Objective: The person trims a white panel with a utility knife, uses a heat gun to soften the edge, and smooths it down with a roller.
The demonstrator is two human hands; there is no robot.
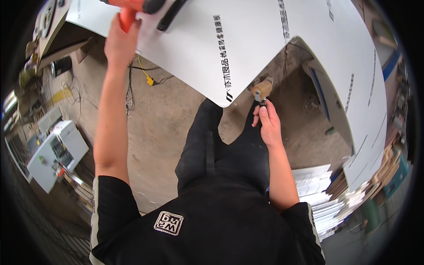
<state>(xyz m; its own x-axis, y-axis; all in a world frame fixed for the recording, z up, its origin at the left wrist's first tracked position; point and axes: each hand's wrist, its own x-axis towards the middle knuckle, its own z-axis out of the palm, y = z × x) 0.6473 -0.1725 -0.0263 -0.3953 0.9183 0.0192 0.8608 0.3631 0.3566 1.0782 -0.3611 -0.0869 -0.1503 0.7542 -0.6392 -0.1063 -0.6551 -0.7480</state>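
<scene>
At the upper left, my left hand (121,44) is closed around the handle of an orange power tool (128,20). The tool has a dark grey end and is cut off by the upper edge, so its exact kind is hidden. It is above a white board (185,62) with dark printing. A black bar (171,17) lies on the board just right of the tool. My right hand (270,123) is lower, in front of my right leg. Its fingers grip a hand roller (262,89) with a tan cylinder and a metal bracket, off the board's edge.
Another white panel (362,110) curves along the right. Cables with a yellow plug (150,81) hang or lie at the left. A white machine (59,150) stands at the far left. Stacked sheets (316,194) are at the lower right.
</scene>
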